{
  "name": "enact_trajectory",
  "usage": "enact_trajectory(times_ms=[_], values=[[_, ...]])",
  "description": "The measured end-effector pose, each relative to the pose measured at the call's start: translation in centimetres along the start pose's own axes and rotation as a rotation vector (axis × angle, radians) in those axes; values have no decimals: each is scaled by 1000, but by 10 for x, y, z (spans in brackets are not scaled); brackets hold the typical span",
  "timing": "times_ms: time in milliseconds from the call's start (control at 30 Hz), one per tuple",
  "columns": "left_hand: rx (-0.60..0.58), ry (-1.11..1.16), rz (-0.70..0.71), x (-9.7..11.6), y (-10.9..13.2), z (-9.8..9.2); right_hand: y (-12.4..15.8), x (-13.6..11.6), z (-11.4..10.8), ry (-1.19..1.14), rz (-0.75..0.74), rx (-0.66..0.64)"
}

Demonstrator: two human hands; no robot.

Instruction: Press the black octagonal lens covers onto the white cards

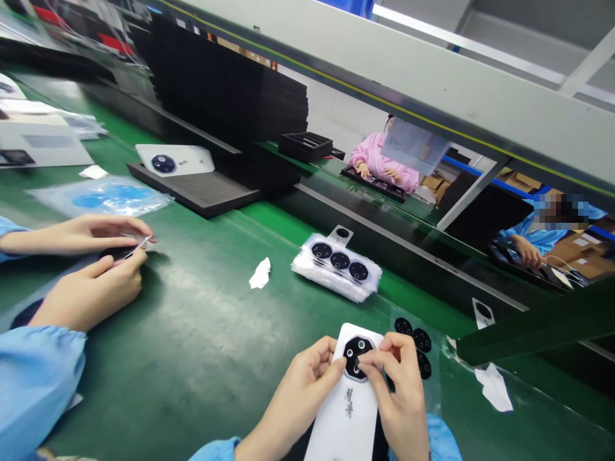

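Observation:
A white phone (343, 416) with black lettering lies back up in front of me, a black eight-sided camera cover (353, 363) near its top end. My left hand (305, 387) grips the phone's left edge, thumb beside the camera cover. Over the cover's right side, my right hand (398, 390) has thumb and forefinger pinched together; whatever is between them is hidden. Beside my right hand lies a clear sheet (432, 390) carrying several black camera covers (421, 339), partly hidden by the hand.
Clear-wrapped camera covers (340, 261) are stacked ahead. Paper scraps (260, 273) lie on the green table (202, 365). At left, a co-worker's hands (96, 275) hold a thin piece. A black foam tray (216, 192) bears another white phone (185, 160). A green post (538, 326) stands right.

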State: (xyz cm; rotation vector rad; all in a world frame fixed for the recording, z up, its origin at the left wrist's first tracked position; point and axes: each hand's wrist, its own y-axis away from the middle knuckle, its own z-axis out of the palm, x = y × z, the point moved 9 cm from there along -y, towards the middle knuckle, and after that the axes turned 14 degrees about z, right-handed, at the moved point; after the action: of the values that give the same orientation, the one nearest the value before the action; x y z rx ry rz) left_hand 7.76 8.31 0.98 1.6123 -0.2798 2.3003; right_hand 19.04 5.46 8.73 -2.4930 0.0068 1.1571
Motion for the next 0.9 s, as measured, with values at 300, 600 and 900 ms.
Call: enact_trajectory(times_ms=[300, 600, 900], values=[[-33, -64, 32, -1, 2, 2, -3, -11, -2, 82, -92, 23], [-43, -86, 47, 1, -1, 2, -3, -18, -3, 93, -145, 47], [-32, -64, 33, 1, -1, 2, -1, -8, 0, 82, -84, 31]])
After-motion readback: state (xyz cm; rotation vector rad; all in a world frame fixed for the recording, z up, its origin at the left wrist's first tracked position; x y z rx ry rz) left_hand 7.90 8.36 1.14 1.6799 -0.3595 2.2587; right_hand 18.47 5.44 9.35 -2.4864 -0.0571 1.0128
